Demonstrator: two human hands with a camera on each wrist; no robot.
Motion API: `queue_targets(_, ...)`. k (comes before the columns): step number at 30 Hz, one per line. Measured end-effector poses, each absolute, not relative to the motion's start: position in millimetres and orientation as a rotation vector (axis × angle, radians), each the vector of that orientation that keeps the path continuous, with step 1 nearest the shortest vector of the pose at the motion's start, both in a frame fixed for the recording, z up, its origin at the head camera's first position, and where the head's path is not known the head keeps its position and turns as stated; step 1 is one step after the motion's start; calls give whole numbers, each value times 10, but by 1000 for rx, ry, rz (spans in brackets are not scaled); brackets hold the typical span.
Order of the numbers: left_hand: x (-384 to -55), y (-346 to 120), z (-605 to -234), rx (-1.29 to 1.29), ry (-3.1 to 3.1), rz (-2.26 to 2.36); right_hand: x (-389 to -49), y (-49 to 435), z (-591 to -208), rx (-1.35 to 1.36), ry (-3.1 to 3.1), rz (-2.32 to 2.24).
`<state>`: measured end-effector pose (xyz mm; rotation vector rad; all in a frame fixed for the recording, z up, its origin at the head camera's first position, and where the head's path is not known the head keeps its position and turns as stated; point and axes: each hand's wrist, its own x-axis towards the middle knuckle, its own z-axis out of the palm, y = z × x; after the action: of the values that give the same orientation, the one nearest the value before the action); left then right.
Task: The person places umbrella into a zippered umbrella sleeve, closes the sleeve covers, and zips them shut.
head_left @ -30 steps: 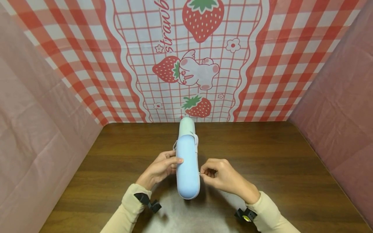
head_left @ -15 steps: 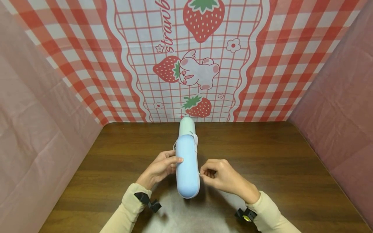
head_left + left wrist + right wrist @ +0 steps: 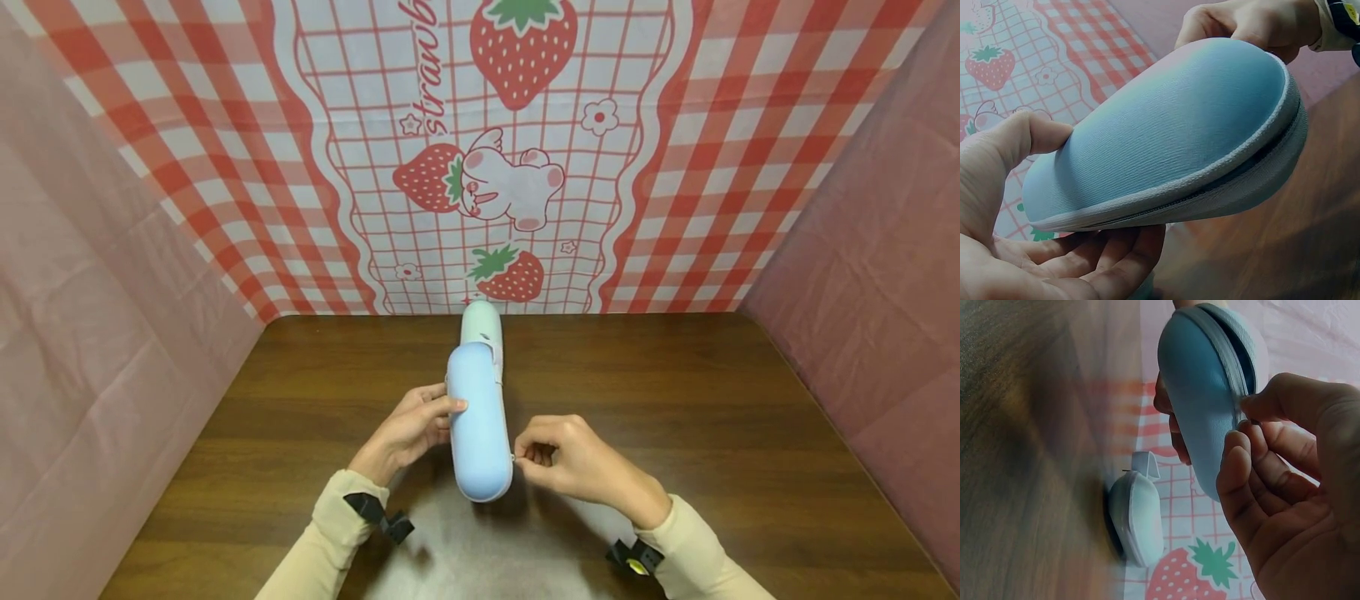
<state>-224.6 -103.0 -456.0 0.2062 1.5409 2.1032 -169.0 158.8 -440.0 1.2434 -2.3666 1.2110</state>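
Observation:
A light blue zippered case (image 3: 478, 429), shaped like a glasses case, is held above the table. My left hand (image 3: 408, 432) grips it from the left, thumb on its upper face and fingers underneath. Along the right side, my right hand (image 3: 581, 462) pinches the small zipper pull (image 3: 513, 457) between thumb and fingers. In the left wrist view, a dark gap shows in the zipper (image 3: 1235, 167) around one rounded end. The right wrist view shows the same gap above the pinching fingertips (image 3: 1260, 406). What the case contains cannot be seen.
A mint green case (image 3: 481, 321) with a pale strap (image 3: 1145, 464) lies on the brown wooden table (image 3: 645, 375) behind the blue one, partly covered by it. A strawberry-print cloth (image 3: 525, 192) hangs at the back, with pink cloth (image 3: 862, 250) at the sides.
The blue case has turned slightly, its far end swinging left and its near end rising a little. My right hand, with the zipper pull, has moved slightly toward me.

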Motion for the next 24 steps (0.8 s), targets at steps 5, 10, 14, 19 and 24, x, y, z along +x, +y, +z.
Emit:
queue_targets(5, -2258, -1039, -4556, 200, 1538, 2114, -1677, 1581, -4410, 1251, -2369, 1203)
queue_targets(10, -2256, -1040, -4550, 197, 1544, 2121, -1675, 1581, -4409, 1254, -2368, 1198)
queue_targets(14, -2258, -1038, -4544, 201, 1548, 2121, -1671, 1588, -4403, 1268, -2358, 1204)
queue_targets(19, -2266, -1036, -4527, 173, 1553, 2139, -1655, 1594, -4389, 1286, -2350, 1216)
queue_targets(24, -2278, -1033, -4532, 141, 1568, 2152, -1641, 1601, -4379, 1294, -2364, 1220)
